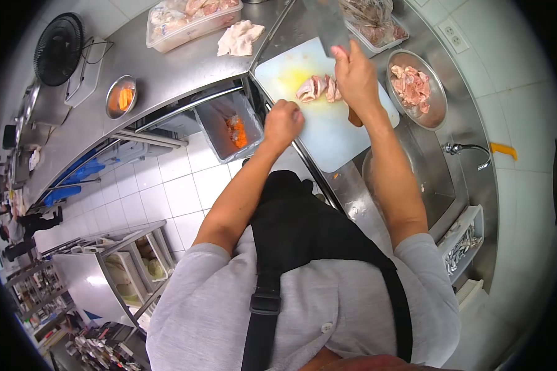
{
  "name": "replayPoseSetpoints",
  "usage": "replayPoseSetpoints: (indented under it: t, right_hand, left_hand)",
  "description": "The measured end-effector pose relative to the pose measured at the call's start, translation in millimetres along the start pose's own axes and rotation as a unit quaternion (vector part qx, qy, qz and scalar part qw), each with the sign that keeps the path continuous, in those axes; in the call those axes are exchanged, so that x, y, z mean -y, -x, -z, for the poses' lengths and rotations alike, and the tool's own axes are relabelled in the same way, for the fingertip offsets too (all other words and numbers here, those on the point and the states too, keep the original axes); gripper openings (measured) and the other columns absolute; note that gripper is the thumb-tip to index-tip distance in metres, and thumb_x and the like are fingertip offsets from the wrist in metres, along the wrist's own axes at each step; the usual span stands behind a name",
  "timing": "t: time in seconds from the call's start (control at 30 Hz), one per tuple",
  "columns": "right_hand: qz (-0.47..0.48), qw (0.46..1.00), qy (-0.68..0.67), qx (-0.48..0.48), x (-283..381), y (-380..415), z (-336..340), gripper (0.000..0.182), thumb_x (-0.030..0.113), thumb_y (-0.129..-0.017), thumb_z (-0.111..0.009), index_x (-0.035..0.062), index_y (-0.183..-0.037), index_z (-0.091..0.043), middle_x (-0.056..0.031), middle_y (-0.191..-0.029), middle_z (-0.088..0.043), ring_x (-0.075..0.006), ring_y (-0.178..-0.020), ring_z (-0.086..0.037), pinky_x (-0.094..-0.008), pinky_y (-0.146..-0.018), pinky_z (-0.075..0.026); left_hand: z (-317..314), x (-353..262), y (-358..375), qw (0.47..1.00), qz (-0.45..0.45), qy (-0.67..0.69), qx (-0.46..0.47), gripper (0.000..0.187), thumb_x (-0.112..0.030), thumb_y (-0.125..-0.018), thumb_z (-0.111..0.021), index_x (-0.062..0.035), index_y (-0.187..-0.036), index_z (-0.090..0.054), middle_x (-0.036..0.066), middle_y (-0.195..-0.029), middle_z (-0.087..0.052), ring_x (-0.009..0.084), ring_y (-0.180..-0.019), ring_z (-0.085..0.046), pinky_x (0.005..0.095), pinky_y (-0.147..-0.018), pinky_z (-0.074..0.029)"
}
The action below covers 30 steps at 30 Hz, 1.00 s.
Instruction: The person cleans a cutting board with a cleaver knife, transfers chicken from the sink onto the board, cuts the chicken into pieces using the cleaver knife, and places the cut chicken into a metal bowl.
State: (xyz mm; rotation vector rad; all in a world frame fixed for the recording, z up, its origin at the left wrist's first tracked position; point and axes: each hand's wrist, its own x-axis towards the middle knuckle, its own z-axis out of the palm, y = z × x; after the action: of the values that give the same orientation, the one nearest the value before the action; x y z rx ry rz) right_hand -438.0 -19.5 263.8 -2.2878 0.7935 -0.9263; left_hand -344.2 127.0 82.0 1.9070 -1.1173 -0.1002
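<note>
A cleaver (325,28) with a broad grey blade is in my right hand (356,77), raised above the cutting board; its brown handle end shows below my fist. Pieces of raw chicken (314,88) lie on the white cutting board (337,145), partly covered by my right hand in this view. My left hand (283,123) is closed in a fist at the board's left edge, apart from the chicken. I see nothing in its curled fingers. A yellow stain marks the board around the meat.
A metal bowl (440,111) of cut chicken stands right of the board, near a sink faucet (470,148). Tubs of raw meat (195,28) and chicken skin (240,38) lie at the back. A lined bin (213,133) stands below the counter's edge. People (28,226) are far left.
</note>
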Motion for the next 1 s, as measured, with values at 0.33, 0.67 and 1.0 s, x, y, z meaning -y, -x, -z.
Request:
replayPoseSetpoints:
  t: [0.33,0.67,1.0]
  right_hand:
    - [-0.003,0.999,-0.035,0.006,11.8,7.3,0.8,0.029,0.024,-0.104,-0.059,-0.0048,-0.106,-0.056,-0.0253,-0.079,-0.071,-0.0467,-0.076,-0.07,-0.0543,-0.065,-0.051]
    - [-0.101,0.994,0.022,0.042,-75.9,41.7,-58.5,0.032,0.025,-0.103,-0.057,-0.0065,-0.11,-0.059,-0.0333,-0.097,-0.07,-0.0526,-0.091,-0.067,-0.0578,-0.081,-0.052]
    - [-0.353,0.897,-0.257,0.062,-74.2,127.9,48.9,0.019,0.023,-0.107,-0.055,0.0045,-0.111,-0.057,0.0001,-0.062,-0.051,-0.0096,-0.043,-0.047,-0.0287,-0.039,-0.038]
  left_hand:
    - [66.7,119.1,18.1,0.967,0.226,-0.037,-0.114,0.014,-0.015,-0.082,-0.073,-0.0015,-0.086,-0.076,0.02,-0.084,-0.073,0.0362,-0.08,-0.071,0.0454,-0.076,-0.057]
    - [17.7,25.5,-36.1,0.996,-0.034,-0.046,-0.067,0.039,-0.024,-0.08,-0.082,-0.0033,-0.112,-0.072,0.019,-0.109,-0.066,0.0384,-0.106,-0.062,0.0468,-0.094,-0.051]
    - [3.5,62.4,-106.8,0.988,0.066,0.062,0.129,0.03,-0.016,-0.089,-0.064,-0.0016,-0.112,-0.077,0.02,-0.083,-0.075,0.0264,-0.072,-0.073,0.0339,-0.07,-0.057]
